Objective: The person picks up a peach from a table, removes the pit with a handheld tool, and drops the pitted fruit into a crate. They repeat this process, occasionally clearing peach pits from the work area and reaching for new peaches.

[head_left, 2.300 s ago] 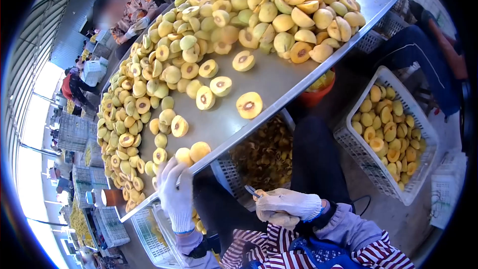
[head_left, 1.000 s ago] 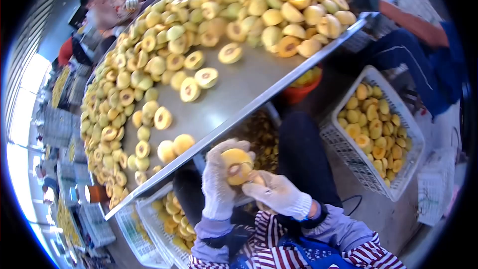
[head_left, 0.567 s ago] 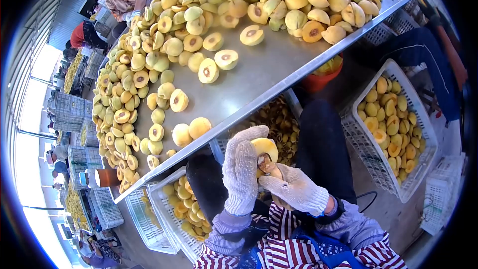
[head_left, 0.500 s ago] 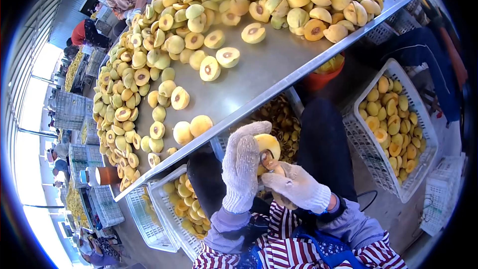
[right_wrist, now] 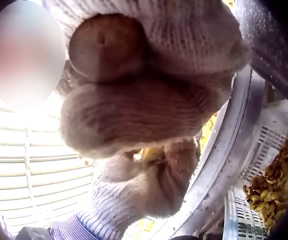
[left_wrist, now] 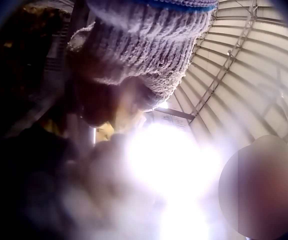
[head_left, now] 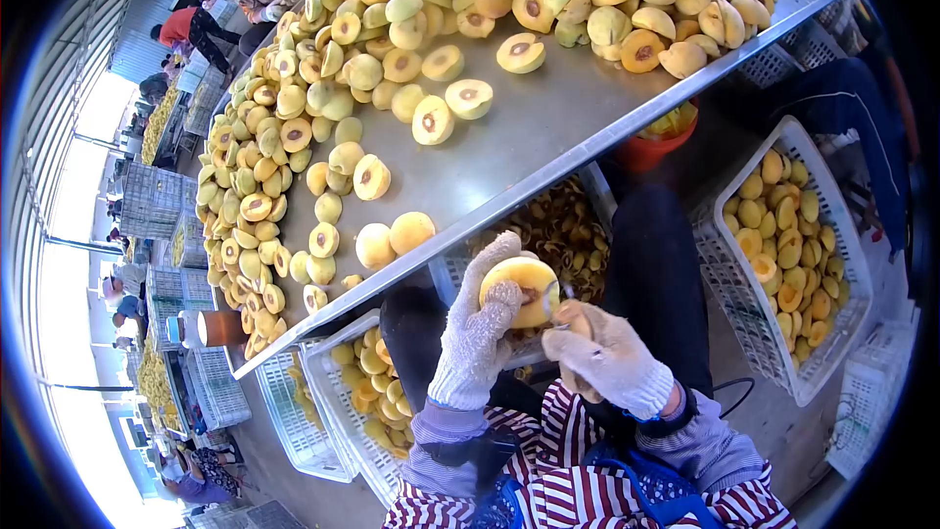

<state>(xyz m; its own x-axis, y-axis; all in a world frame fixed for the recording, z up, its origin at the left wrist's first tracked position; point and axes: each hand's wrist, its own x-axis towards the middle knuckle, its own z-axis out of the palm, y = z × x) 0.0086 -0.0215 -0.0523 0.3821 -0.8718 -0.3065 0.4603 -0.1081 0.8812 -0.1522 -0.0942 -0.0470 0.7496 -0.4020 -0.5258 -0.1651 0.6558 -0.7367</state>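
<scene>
In the head view, my gloved left hand (head_left: 470, 338) grips a halved yellow fruit (head_left: 530, 286), cut face up with a brown centre, thumb lying across it. Just right of the fruit, my gloved right hand (head_left: 615, 360) holds a small tool; its metal end is faint beside the cut face. The right wrist view shows the tool's round handle end (right_wrist: 106, 48) enclosed by the right glove's fingers, with the left hand (right_wrist: 141, 187) beyond. Glare and blur hide most of the left wrist view, where the left glove (left_wrist: 139, 45) fills the top.
A metal-edged table (head_left: 578, 150) bears heaped fruit halves. Below its edge stands a crate of brown scraps (head_left: 563, 235); crates of fruit are at lower left (head_left: 367, 392) and right (head_left: 788, 255). An orange bucket (head_left: 651, 151) sits under the table. Several people work at left.
The left hand went from the table edge to in front of the body, now holding a fruit half. Since the latest earlier frame, its cut face has turned more into view and the right hand has drawn slightly away.
</scene>
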